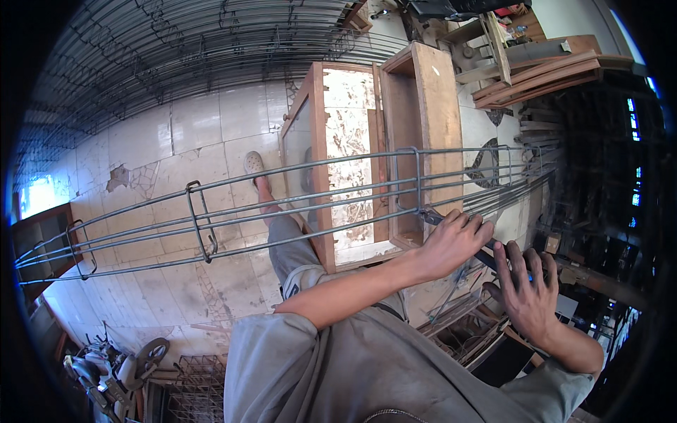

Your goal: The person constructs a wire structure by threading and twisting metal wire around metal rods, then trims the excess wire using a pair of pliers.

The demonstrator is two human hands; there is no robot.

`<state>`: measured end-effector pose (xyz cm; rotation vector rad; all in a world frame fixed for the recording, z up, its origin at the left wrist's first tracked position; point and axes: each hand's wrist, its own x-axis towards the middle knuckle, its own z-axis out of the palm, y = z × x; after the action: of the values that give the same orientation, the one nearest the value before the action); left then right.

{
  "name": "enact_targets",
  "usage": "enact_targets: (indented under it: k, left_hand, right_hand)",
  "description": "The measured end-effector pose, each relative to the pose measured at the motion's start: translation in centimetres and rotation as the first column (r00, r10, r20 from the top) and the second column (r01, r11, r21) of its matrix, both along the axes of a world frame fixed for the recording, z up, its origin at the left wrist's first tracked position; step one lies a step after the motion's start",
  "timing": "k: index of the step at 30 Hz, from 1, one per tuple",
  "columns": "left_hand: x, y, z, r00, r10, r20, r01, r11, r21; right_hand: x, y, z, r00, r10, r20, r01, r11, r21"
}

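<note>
A long cage of steel rebar (303,199) runs across in front of me, its bars joined by bent stirrups (201,224). My left hand (455,243) is closed around a dark metal hand tool that looks like pincers (431,217). The tool's head meets the lower bar beside a stirrup (417,176), and its shaft slants down toward my right hand. My right hand (527,290) is beside the shaft's lower end, fingers spread and darkened with grime. Whether its fingertips touch the shaft is hard to tell.
Under the cage are a wooden frame with a glass panel (299,151) and a long wooden box (438,106). Many rebar lengths (176,49) are stacked at the far left. Wooden boards (536,79) lie at the far right. A motorcycle (116,374) stands at lower left.
</note>
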<state>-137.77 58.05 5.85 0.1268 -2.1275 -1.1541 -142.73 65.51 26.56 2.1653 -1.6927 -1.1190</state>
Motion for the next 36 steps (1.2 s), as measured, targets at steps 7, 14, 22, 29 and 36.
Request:
enact_targets:
  k: [7,14,22,29,36]
  left_hand:
    - [0.2,-0.3,0.0,0.991,-0.122,0.064,0.124,0.992,-0.029]
    - [0.9,1.8,0.6,0.992,0.074,-0.105,-0.078,0.996,-0.04]
    - [-0.7,0.3,-0.8,0.997,-0.002,-0.071,-0.008,0.99,-0.139]
    - [-1.0,-0.9,-0.1,0.997,0.003,-0.079,0.001,0.998,0.059]
    - [-1.1,-1.3,-0.3,0.991,-0.06,-0.118,0.072,0.992,0.103]
  right_hand:
    - [-2.4,2.9,-1.7,0.994,-0.106,-0.022,0.107,0.993,0.04]
    - [-2.7,-2.3,-0.1,0.411,-0.801,0.436,0.732,0.575,0.366]
    - [-5.0,-3.1,0.1,0.029,-0.944,0.33,0.794,0.222,0.565]
    - [-2.2,1.0,-0.7,0.944,0.259,-0.204,-0.275,0.96,-0.055]
    - [-5.8,-0.9,-1.5,0.963,0.255,-0.086,-0.258,0.966,-0.014]
